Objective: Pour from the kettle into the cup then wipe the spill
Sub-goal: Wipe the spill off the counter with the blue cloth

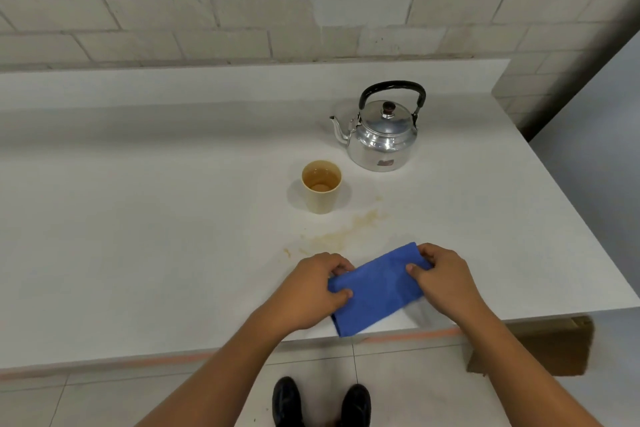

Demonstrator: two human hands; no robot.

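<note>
Both of mine are on the blue cloth at the counter edge: left hand and right hand each pinching an end. Tan spill lies just beyond, toward the cup; kettle parked behind. I'd keep it folded, press flat, and sweep away from the cup.

bare forearms, glossy black shoes

I can read no text anywhere. The only label is a small dark reddish sticker low on the kettle in front of me, too blurred to make out.
</note>
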